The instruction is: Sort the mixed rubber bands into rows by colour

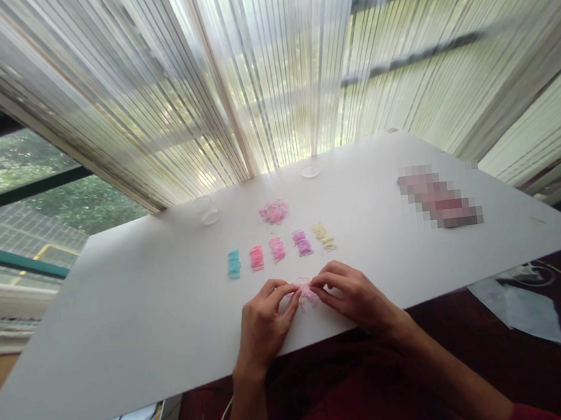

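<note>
Near the front edge of the table, my left hand [266, 315] and my right hand [352, 292] face each other with thumbs and fingertips pinched at a small heap of pink elastic bands [308, 296]. The fingertips partly cover the heap, and the single band in each pinch is too small to see clearly. Just beyond lie sorted stacks in a row: turquoise bands [234, 263], coral bands [256, 258], pink bands [277, 249], purple bands [302, 242] and pale yellow bands [323, 237]. A loose mixed pile of bands [274, 212] sits behind the row.
Two clear round lids or dishes stand at the back: a left dish [209, 215] and a right dish [310, 171]. A blurred pinkish object [440, 200] lies right on the white table [145, 304]. A string curtain [266, 71] hangs along the far edge.
</note>
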Tool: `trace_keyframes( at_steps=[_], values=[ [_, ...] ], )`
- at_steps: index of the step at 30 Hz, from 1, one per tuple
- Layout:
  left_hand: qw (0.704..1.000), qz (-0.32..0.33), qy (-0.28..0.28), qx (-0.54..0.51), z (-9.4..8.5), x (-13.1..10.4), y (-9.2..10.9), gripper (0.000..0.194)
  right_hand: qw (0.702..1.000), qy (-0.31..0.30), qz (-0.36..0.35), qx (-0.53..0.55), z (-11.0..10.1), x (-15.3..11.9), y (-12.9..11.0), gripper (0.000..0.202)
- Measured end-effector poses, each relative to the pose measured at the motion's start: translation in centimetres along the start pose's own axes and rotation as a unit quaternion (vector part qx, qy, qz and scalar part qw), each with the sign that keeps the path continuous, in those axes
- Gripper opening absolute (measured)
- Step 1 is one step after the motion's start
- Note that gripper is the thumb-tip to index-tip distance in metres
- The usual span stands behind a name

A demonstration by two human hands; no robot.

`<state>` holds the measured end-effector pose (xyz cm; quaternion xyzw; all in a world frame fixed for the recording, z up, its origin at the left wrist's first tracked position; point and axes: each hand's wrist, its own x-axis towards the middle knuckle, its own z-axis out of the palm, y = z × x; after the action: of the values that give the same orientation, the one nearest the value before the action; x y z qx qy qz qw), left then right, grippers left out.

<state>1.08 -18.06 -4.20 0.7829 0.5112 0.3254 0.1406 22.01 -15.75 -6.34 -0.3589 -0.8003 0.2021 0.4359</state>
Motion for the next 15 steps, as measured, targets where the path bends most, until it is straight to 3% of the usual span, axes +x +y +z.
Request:
trace_keyframes(
  at_steps=[6, 10, 15],
  values=[
    [1.0, -0.007, 0.001, 0.001, -1.1, 0.4, -1.0, 0.017, 1.0, -0.002, 0.023, -0.002, -0.2, 0.1, -0.1, 0.009],
    [0.996, -0.026, 0.046, 0.071, -2.7, 2.0, -2.5, 0.017, 0.999, -0.016, 0.035, 0.001, -0.4, 0.2, -0.3, 0.011],
    [0.986, -0.036, 0.012, 0.163, -3.0, 4.0, -3.1, 0.011, 0.999, -0.017, 0.037, 0.0, -0.5, 0.3, -0.4, 0.013]
  ],
)
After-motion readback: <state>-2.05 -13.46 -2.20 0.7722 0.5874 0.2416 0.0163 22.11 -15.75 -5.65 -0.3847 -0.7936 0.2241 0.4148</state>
